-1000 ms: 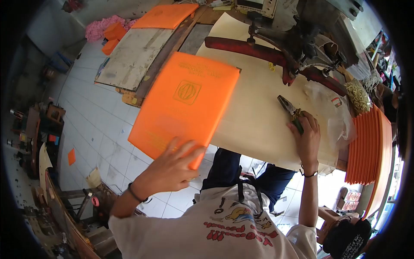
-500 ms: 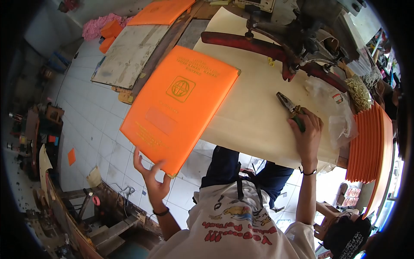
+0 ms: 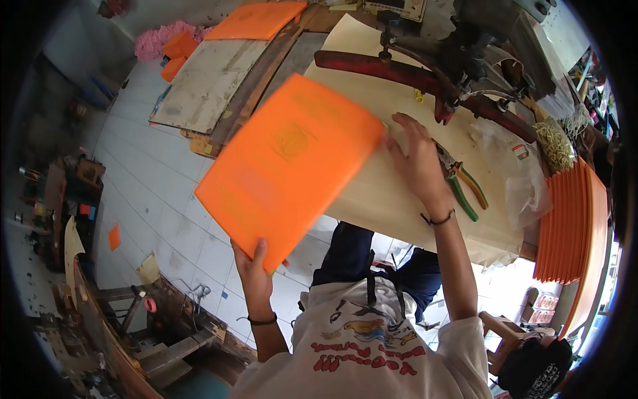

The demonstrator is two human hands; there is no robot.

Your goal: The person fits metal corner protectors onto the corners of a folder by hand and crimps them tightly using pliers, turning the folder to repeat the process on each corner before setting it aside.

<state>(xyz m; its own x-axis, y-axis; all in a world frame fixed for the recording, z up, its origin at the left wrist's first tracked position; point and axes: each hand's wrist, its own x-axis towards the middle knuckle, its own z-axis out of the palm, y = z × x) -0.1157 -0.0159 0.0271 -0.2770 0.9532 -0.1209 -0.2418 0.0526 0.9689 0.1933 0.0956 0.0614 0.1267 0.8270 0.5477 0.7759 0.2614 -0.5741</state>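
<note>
My left hand (image 3: 252,274) grips the near bottom corner of an orange folder (image 3: 266,193), thumb on top and fingers beneath. The folder, its gold print smeared by motion, is tilted over the left part of the paper-covered worktable. Beside the folder's right corner is my right hand (image 3: 423,166), fingers apart and holding nothing; whether a fingertip touches that corner I cannot tell. A pair of pliers (image 3: 463,185) with green and orange handles lies on the cream paper (image 3: 372,199), just right of my right hand.
A machine with a dark red curved bar (image 3: 379,68) stands over the table's far side. On the right are a clear plastic bag (image 3: 512,159) and a tall stack of orange folders (image 3: 565,226). Another orange folder (image 3: 256,20) rests on a board (image 3: 206,83) at back left.
My right hand has let go of the pliers and moved left to the folder's corner. My left hand has closed on the folder's lower corner, and the folder has turned and shifted slightly right.
</note>
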